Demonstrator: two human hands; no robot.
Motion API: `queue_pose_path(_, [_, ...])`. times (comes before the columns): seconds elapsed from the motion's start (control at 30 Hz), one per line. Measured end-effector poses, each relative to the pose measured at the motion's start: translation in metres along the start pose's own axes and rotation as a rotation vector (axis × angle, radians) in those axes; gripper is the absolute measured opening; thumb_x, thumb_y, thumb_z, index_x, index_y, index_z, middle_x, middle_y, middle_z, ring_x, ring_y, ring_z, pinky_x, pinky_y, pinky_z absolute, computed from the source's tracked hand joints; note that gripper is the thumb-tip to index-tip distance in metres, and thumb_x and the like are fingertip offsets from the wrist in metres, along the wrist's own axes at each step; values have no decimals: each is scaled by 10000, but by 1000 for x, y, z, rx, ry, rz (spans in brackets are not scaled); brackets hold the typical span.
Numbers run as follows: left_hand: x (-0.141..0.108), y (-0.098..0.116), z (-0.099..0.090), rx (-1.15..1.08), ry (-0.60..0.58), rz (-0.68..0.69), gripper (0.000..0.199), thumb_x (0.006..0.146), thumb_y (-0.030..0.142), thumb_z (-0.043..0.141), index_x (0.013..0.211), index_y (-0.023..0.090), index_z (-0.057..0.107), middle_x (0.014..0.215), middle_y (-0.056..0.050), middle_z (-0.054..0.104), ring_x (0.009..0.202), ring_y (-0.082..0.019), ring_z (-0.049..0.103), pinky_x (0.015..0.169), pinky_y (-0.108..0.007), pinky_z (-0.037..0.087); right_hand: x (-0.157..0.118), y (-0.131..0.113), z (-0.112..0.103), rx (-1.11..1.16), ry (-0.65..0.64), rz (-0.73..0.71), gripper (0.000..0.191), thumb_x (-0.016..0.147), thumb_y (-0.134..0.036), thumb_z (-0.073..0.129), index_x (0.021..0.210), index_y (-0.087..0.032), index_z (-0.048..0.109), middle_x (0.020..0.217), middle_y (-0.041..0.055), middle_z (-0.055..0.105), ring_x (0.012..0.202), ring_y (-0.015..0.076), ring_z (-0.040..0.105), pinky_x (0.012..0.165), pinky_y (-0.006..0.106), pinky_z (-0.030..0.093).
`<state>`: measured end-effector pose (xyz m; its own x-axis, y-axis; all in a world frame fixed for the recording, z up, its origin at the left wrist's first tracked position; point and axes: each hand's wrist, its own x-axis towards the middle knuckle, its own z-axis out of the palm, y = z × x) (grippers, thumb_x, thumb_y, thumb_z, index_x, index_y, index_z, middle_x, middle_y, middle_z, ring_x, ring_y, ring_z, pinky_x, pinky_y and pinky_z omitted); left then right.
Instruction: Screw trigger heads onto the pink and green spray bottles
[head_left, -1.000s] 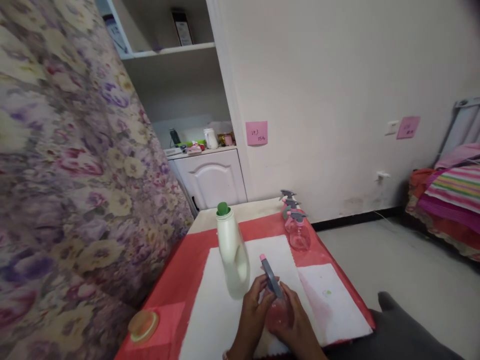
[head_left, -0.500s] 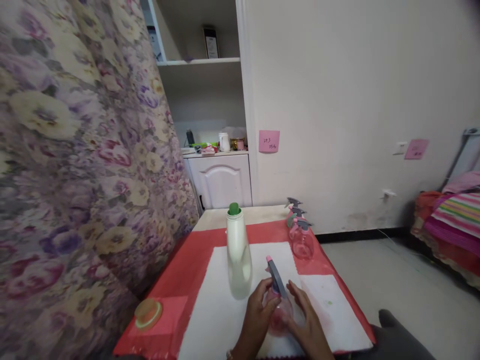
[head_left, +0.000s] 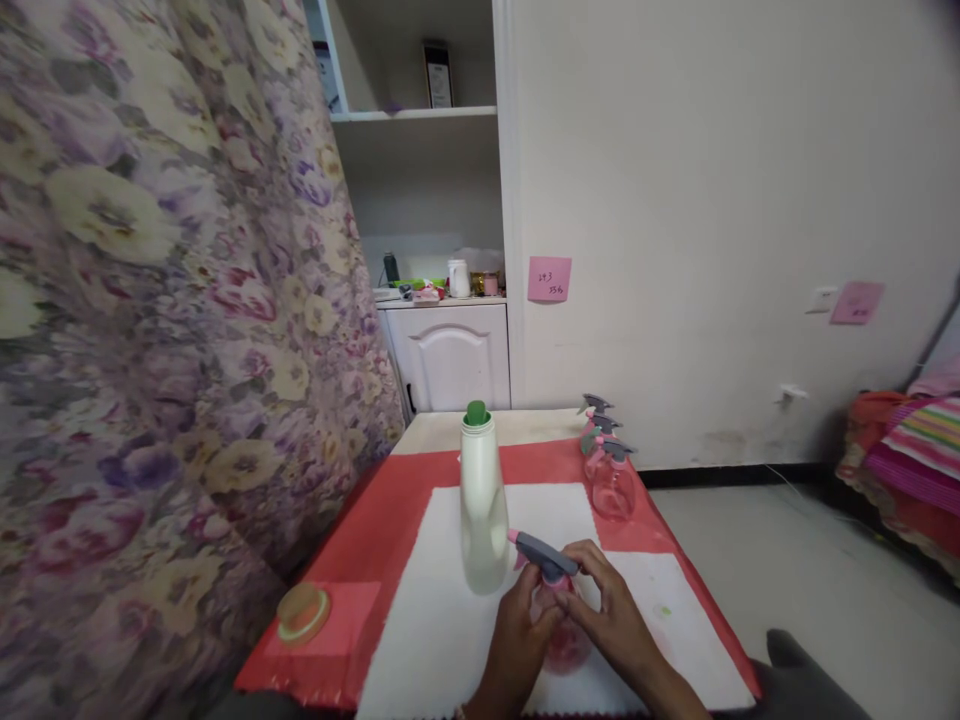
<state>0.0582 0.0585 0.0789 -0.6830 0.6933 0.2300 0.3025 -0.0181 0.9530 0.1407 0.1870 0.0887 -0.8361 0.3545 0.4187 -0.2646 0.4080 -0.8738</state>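
Between half-closed hands [head_left: 517, 618], pink spray bottle [head_left: 568, 648], gripped around neck [head_left: 556, 583] and grey head [head_left: 541, 554].

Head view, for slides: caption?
Left hand and right hand hold a pink plastic spray bottle near a pale green plastic jug.

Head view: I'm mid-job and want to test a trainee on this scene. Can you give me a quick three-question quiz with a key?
1. True or false: the left hand and the right hand are both touching the pink spray bottle.

2. What is the main colour of the held bottle's spray head?
A) yellow
B) grey
C) white

3. Fill in: the tall pale bottle stands on a ____ sheet.

Key: 1 true; 2 B; 3 white.
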Motion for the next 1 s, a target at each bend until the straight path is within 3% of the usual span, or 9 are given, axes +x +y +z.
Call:
queue_pose_path(0.13, [-1,-5,1,46,-7,16,377,768,161,587,1142,195,621,1181,-71,694,1086,-242,627,971,-350,471,-1,0,4,-42,41,23,186,791,-132,571,954,-223,569,930,5,593,921,190,589,846,287,452])
queue_pose_path(0.3, [-3,-30,2,157,71,-12,475,794,251,565,1260,163,579,1335,-137,616,1253,-292,545,1105,-463,381,-7,3,12,-69,139,73,193,809,-148,555,985,-227,544,963,16,603,938,197,584,856,299,455])
queue_pose_path(0.47, [-4,-29,2,134,58,0,484,813,322,575,1274,174,577,1354,-138,603,1260,-279,548,1118,-461,383,-11,6,14,-36,123,48,343,857,-209,542,1196,-265,540,1071,32,580,1009,202,566,897,312,451])
queue_pose_path(0.63, [-3,-10,5,19,42,-3,465,800,289,581,1251,179,583,1295,-122,648,1210,-260,593,1085,-424,435,-7,5,14,-60,179,101,116,778,-194,619,883,-241,633,866,-3,558,826,183,542,749,276,443])
queue_pose_path(0.83, [-4,-7,1,44,0,-38,581,701,112,559,1276,186,574,1341,-93,621,1273,-256,542,1135,-429,375,-2,5,18,-84,276,183,107,680,-158,601,743,-225,545,713,-42,485,690,164,478,641,266,399])
queue_pose_path(1.0, [-5,-14,-3,74,-27,-42,593,725,127,557,1316,176,537,1387,-100,580,1308,-254,505,1160,-432,330,3,3,15,-89,202,223,174,674,-199,627,703,-233,459,685,-55,457,662,156,462,621,268,386])
